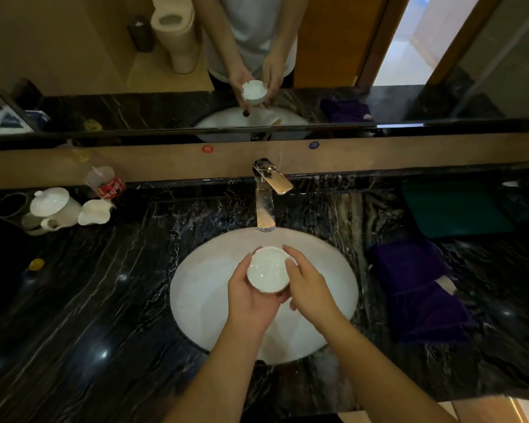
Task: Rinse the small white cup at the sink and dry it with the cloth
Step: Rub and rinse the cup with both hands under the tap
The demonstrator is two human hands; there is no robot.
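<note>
Both hands (pixel 283 288) around cup (pixel 268 269), mid-sink (pixel 196 300)

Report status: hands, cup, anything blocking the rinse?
Left hand cradling small white cup over sink; right hand steadying its rim. Cup below faucet, no stream visible. Purple cloth untouched on the counter to the right. Nothing in the way.

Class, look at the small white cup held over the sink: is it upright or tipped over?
Upright. The small white cup shows its open mouth to the camera, cradled by the left hand and right hand.
</note>
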